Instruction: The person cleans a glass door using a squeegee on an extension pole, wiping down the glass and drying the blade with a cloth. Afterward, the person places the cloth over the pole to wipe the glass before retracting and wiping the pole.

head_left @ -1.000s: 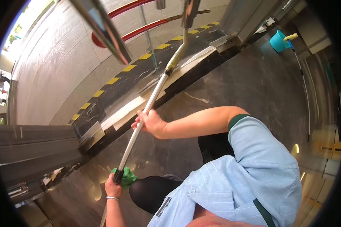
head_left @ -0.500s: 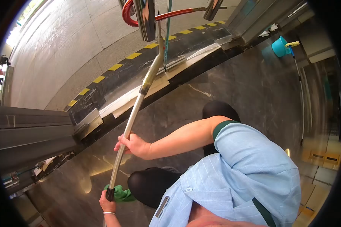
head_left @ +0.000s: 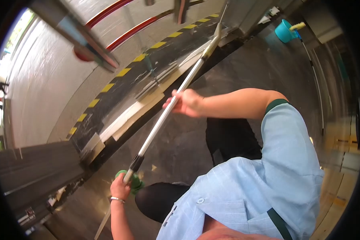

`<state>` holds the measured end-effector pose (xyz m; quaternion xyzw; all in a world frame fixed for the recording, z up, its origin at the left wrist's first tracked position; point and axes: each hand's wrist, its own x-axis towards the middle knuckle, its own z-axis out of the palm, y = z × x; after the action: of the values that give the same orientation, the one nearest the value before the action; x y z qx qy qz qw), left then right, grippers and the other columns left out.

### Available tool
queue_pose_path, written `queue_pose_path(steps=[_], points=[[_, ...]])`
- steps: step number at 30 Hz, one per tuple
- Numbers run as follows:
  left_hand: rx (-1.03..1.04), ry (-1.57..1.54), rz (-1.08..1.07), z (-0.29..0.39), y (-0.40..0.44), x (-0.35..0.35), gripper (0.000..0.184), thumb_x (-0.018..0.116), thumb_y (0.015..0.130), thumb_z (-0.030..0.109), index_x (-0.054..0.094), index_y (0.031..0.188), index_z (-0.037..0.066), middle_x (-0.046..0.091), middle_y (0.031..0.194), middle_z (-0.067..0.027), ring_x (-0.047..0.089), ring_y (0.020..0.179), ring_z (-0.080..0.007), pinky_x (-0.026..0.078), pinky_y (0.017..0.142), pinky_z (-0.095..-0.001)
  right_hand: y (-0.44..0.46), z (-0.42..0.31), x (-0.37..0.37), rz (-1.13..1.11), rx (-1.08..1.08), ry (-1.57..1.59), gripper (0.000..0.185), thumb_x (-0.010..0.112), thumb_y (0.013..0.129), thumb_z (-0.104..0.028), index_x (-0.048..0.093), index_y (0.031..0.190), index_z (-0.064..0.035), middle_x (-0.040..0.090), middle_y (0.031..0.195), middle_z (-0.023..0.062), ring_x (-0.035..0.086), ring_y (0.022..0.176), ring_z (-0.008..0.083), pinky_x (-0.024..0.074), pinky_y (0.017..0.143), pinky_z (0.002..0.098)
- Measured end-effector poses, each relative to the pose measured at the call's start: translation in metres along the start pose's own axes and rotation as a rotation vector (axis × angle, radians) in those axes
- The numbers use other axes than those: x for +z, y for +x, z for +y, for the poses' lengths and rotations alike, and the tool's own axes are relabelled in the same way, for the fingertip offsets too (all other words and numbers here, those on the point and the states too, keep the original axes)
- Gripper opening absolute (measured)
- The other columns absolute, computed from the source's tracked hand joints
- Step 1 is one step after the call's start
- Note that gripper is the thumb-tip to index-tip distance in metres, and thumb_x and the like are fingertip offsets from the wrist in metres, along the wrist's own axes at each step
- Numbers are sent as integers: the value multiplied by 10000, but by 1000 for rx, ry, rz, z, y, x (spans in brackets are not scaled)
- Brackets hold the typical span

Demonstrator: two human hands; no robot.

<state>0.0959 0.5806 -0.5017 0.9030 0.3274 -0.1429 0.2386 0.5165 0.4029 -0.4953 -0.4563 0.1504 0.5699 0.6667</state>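
Note:
A silver telescopic pole runs slantwise from my lower left up towards the top right, with a dark collar near its lower part. My left hand, a bracelet at its wrist, is closed round the pole just below that collar. A green cloth hangs beside this hand, against the pole; how it is held is hidden. Higher up, my right hand grips the pole's middle with curled fingers. The pole's far end narrows to a thin tip over the doorway sill; what is fitted there I cannot make out.
White strips lie along the threshold, beside a yellow-and-black floor stripe. Metal posts with red parts stand beyond it. A turquoise bucket with a yellow mop head is at the upper right. Dark door frames flank the opening.
The pole's far end has swung right, and my right hand has moved up and right with it. My left hand is slightly higher in view. The scene has shifted with my head.

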Motion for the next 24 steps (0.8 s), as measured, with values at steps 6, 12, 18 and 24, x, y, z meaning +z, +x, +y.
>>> queue_pose_path(steps=[6, 12, 18, 24], points=[[167, 14, 45, 166, 137, 39, 307, 679, 796, 265, 527, 1028, 133, 629, 948, -161, 615, 886, -393, 487, 725, -491, 32, -131, -143, 198, -455, 144, 275, 430, 998, -318, 460, 908, -59, 552, 788, 90, 616, 778, 262, 558, 771, 485], [164, 26, 12, 334, 215, 72, 339, 626, 778, 152, 484, 1086, 148, 608, 1016, -166, 630, 887, -407, 499, 748, -499, 43, -207, -214, 478, -562, 186, 214, 449, 977, -276, 446, 937, -65, 477, 771, 52, 553, 645, 176, 607, 646, 446], [107, 41, 61, 368, 242, 103, 300, 635, 833, 217, 474, 1073, 136, 600, 986, -164, 640, 856, -409, 510, 733, -508, 72, -234, -248, 261, -605, 228, 207, 497, 903, -154, 414, 720, -106, 398, 593, -1, 430, 462, 133, 493, 498, 385], [54, 59, 36, 358, 228, 107, 283, 620, 847, 225, 477, 1073, 131, 591, 989, -174, 635, 855, -413, 508, 724, -510, 100, -213, -247, 142, -569, 213, 243, 525, 934, -194, 401, 744, -108, 379, 611, -11, 414, 508, 115, 489, 586, 382]])
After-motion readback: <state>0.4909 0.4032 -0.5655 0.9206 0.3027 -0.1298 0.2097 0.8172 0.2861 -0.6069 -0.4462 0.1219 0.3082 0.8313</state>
